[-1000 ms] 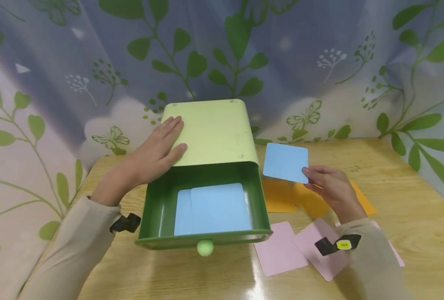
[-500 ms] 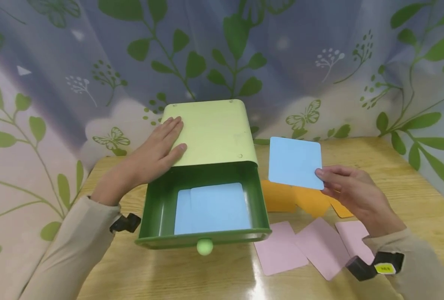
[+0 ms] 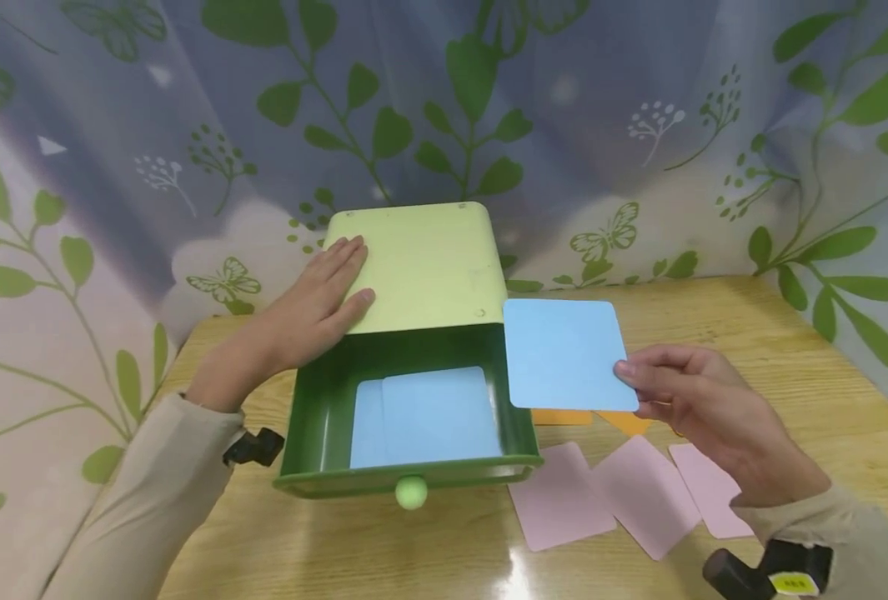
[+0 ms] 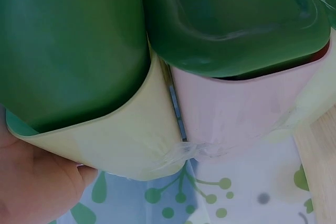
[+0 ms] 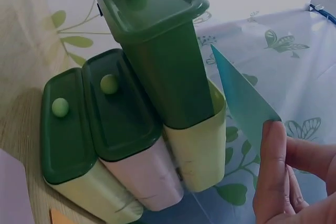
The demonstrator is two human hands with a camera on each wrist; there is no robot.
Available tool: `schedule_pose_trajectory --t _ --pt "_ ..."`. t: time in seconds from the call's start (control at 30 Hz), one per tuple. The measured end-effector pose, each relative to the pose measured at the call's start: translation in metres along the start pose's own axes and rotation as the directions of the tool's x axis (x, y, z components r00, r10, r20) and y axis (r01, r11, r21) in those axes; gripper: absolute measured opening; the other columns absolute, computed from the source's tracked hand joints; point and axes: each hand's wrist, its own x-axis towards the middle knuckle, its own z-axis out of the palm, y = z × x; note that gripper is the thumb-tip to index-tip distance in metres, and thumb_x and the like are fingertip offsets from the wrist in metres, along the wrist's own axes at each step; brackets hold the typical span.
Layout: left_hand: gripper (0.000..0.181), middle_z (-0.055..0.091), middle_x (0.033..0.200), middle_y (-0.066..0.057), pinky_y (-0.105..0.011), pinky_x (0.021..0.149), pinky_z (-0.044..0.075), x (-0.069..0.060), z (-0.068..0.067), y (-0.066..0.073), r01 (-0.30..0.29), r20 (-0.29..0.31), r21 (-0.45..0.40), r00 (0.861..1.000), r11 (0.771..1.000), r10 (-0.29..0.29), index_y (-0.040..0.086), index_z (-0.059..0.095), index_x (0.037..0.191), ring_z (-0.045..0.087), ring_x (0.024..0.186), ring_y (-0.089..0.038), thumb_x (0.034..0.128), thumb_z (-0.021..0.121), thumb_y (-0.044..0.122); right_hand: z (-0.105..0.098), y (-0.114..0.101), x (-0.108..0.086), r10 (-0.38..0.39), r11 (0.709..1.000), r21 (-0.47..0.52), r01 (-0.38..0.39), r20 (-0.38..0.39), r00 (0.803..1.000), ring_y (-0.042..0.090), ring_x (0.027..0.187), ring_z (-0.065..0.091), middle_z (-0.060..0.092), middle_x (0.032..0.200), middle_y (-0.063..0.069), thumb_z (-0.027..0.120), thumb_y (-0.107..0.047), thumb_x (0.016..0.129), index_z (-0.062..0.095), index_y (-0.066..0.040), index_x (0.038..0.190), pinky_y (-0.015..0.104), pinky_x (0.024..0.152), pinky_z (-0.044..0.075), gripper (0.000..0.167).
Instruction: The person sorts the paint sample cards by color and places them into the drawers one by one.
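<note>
My left hand (image 3: 303,315) lies flat with spread fingers on the pale green top (image 3: 428,267) of the drawer unit. Below it the dark green top drawer (image 3: 316,425) stands pulled out, with overlapping blue cards (image 3: 439,417) inside. My right hand (image 3: 714,408) pinches a blue card (image 3: 567,354) by its right edge, just right of the drawer, its left corner by the drawer's right rim. In the right wrist view the held card (image 5: 244,100) appears edge-on between the thumb and fingers of my hand (image 5: 294,177). Part of my left hand (image 4: 37,182) shows beside the unit in the left wrist view.
Orange cards (image 3: 564,417), partly covered by the held card, and several pink cards (image 3: 564,496) lie on the wooden table (image 3: 338,550) right of the drawer. Two closed drawers (image 5: 123,106) sit under the pulled-out one. A leaf-patterned curtain (image 3: 564,167) hangs behind.
My right hand first drew back to the right with the blue card, then brought it lower and left, beside the drawer. My left hand has stayed on the unit's top.
</note>
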Motion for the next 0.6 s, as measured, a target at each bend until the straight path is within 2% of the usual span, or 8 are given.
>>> schedule_pose_trajectory --t 0.27,0.6 --pt "0.069 -0.003 0.161 -0.015 -0.043 0.118 -0.003 -0.001 0.000 -0.001 0.000 -0.001 0.000 1.000 1.000 0.000 -0.001 0.002 0.153 -0.008 0.147 -0.028 0.1047 0.022 0.044 0.003 -0.001 -0.009 -0.009 1.000 0.004 0.009 0.045 0.999 0.008 0.076 0.060 0.067 0.094 -0.001 0.049 0.008 0.096 0.074 -0.009 0.095 0.021 0.066 0.053 0.030" --pt "0.070 -0.003 0.161 -0.014 -0.044 0.118 -0.003 0.001 0.000 -0.002 -0.001 -0.002 -0.007 1.000 1.000 0.001 -0.001 0.002 0.153 -0.008 0.147 -0.027 0.1046 0.022 0.045 0.004 0.001 -0.017 -0.020 1.000 -0.022 0.021 0.061 0.998 0.009 0.075 0.057 0.065 0.096 -0.003 0.050 0.005 0.097 0.074 -0.012 0.096 0.022 0.066 0.051 0.029"
